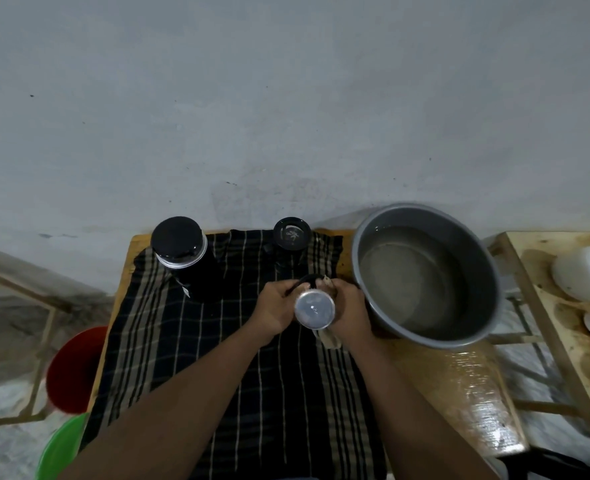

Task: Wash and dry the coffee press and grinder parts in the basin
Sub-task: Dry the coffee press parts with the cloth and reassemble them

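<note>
Over the checked dark cloth on the wooden table, both my hands hold a glass coffee press beaker, its round base turned up toward me. My left hand grips its black handle side. My right hand wraps a pale rag round the other side. A grey metal basin with murky water stands just right of my hands. At the back of the cloth a black cylinder with a silver band and a smaller black grinder part stand upright.
A grey wall rises right behind the table. A wet bare strip of table lies in front of the basin. A wooden rack with white bowls is at the right. A red bucket and a green one sit on the floor at left.
</note>
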{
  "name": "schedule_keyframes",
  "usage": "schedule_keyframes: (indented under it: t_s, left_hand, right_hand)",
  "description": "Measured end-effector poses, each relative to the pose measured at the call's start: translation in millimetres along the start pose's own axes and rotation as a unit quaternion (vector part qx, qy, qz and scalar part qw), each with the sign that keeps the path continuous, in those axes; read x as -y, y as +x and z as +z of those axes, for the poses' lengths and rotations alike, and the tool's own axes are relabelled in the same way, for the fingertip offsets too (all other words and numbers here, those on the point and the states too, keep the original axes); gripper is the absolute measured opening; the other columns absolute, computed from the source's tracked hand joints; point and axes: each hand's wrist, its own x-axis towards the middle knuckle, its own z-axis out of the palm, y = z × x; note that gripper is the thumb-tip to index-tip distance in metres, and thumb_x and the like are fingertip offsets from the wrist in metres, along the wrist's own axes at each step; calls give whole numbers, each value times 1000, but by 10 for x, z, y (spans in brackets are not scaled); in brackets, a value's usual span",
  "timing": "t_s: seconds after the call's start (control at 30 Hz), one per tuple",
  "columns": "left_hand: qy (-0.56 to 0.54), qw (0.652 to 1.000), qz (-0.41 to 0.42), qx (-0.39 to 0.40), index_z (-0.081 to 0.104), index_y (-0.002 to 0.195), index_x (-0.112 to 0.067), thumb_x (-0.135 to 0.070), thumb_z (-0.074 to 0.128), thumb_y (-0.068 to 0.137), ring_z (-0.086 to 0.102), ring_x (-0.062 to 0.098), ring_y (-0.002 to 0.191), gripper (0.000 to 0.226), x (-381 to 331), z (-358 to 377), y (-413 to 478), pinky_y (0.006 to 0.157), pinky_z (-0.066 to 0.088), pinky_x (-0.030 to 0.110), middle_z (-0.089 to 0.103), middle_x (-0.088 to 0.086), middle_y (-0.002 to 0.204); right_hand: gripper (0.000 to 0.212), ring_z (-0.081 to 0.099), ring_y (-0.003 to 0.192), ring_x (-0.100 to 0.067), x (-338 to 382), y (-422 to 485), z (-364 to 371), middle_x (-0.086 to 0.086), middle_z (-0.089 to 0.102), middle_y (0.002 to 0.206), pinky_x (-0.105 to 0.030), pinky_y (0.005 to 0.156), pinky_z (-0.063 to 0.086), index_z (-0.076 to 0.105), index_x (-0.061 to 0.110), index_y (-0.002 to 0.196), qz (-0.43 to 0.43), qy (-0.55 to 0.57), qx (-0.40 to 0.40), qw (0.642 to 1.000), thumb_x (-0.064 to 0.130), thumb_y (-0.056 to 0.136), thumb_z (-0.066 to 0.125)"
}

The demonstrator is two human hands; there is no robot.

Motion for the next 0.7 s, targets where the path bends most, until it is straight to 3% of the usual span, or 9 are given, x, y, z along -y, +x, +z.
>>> schedule_keyframes:
  t_s: [0.1, 0.2, 0.3, 0.37, 0.47, 0.57, 0.63, 0.7]
  left_hand:
    - [-132, 988, -81, -18, 71, 113, 0, -11, 60, 100, 69, 21, 87, 21, -126, 51, -20, 77, 57, 29, 74, 13, 97]
    - [-258, 951, -169, 32, 65, 120, 3, -14, 54, 103, 67, 29, 93, 26, -244, -38, -9, 78, 58, 35, 69, 22, 115]
    - [-191, 937, -264, 123, 61, 131, -3, -38, 45, 104, 68, 34, 97, 47, -352, -159, -41, 81, 56, 40, 65, 23, 124]
    - [-133, 941, -260, 172, 64, 128, -11, -55, 44, 101, 70, 36, 99, 56, -447, -122, -74, 79, 59, 43, 69, 19, 119]
    - [-79, 969, -211, 101, 66, 119, -10, -50, 41, 105, 66, 22, 73, 49, -500, -14, -102, 59, 55, 33, 71, 11, 93]
    - [-42, 982, -179, 49, 63, 121, -11, -41, 35, 107, 52, 15, 59, 43, -493, 8, -86, 48, 34, 25, 64, 5, 82]
    - [-15, 986, -165, 33, 64, 120, -12, -36, 29, 106, 49, 14, 64, 45, -499, 37, -80, 53, 37, 27, 61, 6, 85]
    - [-10, 989, -139, 38, 67, 114, -14, -39, 26, 103, 58, 15, 76, 49, -516, 87, -85, 68, 50, 30, 65, 5, 92]
  right_hand:
    - [12, 70, 80, -12, 71, -54, -15, 6, 76, 80, -30, 74, 56, 73, 18, 86, 69, 163, -12, 984, 27, 93, 71]
    - [14, 72, 86, -14, 101, -121, -54, 0, 77, 91, -27, 77, 57, 78, 16, 100, 58, 163, -39, 984, 25, 89, 77]
    - [20, 60, 80, -1, 93, -135, -73, -1, 65, 90, -6, 71, 44, 76, 8, 100, -39, 17, -98, 994, 20, 85, 80]
    - [20, 56, 78, 4, 135, -169, -51, -1, 56, 88, -3, 70, 41, 75, 4, 101, -74, 2, -93, 993, 12, 84, 81]
    - [3, 55, 76, 7, 165, -212, -15, -1, 53, 85, -5, 68, 42, 76, 10, 91, -103, 43, -59, 992, 8, 90, 74]
    - [30, 55, 65, 0, 114, -231, -25, 4, 57, 71, -19, 63, 44, 67, 22, 69, -25, 108, -70, 991, 22, 98, 64]
    - [30, 67, 71, -11, 110, -220, -3, 0, 71, 74, -30, 66, 54, 74, 14, 80, 93, 204, -122, 967, 30, 100, 61]
    - [30, 73, 87, -20, 118, -188, 27, -5, 78, 90, -35, 77, 58, 77, 14, 98, 185, 298, -153, 924, 36, 102, 57]
